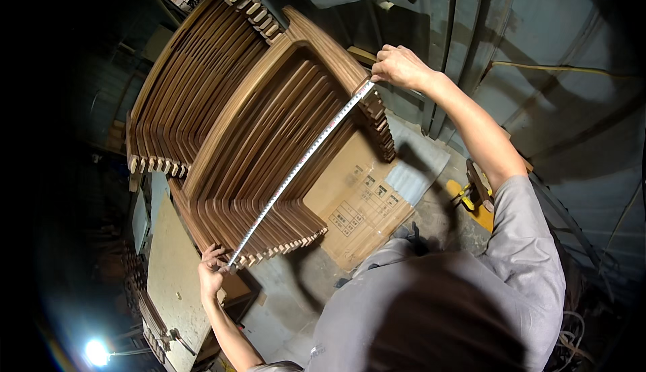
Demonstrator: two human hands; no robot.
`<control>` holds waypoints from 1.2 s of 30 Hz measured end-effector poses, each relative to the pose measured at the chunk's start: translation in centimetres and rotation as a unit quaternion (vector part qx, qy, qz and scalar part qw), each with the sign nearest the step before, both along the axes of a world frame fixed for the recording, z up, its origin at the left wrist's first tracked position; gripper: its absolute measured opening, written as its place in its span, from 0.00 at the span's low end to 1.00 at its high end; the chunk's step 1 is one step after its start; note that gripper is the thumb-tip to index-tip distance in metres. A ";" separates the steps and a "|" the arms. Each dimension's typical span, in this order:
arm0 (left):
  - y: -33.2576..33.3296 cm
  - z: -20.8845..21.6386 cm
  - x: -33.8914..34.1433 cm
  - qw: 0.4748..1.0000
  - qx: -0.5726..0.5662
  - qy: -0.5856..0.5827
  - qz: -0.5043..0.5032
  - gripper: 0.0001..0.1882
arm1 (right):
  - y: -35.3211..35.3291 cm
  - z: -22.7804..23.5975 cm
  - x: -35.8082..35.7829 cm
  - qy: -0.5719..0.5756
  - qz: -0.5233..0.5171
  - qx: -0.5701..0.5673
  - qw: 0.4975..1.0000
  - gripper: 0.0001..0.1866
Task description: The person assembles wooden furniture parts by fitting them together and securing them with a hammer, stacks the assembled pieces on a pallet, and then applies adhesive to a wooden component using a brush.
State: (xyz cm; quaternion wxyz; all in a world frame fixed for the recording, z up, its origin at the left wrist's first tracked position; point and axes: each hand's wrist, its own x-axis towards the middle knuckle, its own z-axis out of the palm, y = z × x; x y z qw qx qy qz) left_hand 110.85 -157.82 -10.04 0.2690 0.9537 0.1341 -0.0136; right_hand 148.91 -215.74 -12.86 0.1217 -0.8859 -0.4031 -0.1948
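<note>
A white measuring tape [299,167] runs in a slight bow across the open side of a stack of curved brown wooden frames [259,96]. My right hand [402,69] pinches its upper end against the end of the top frame's far arm. Down at the near left, my left hand [212,272] grips the lower end beside the frame's other arm, its fingers bent over the wood. The frames are U-shaped, nested one on another, with pale cut ends [289,245]. I cannot make out the tape's case.
A second stack of similar frames [185,82] adjoins on the left. Printed cardboard [360,204] lies below the tape. A pale board [176,278] is at lower left, near a bright lamp [97,352]. Grey metal wall panels [538,28] rise at right; a yellow object [464,198] sits near my right elbow.
</note>
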 end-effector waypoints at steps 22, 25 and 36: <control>-11.2 -5.1 -10.9 0.986 -0.130 -0.084 0.064 0.05 | -0.5 -11.5 -21.9 0.122 -0.006 -0.136 0.983 0.14; -14.8 -11.9 -17.8 0.956 -0.237 -0.097 0.144 0.04 | 6.3 -15.6 -29.8 0.357 0.037 -0.233 0.904 0.22; -18.0 -15.0 -42.4 0.815 -0.438 -0.147 0.349 0.13 | 35.2 -10.8 -54.1 0.467 0.483 -0.329 0.664 0.23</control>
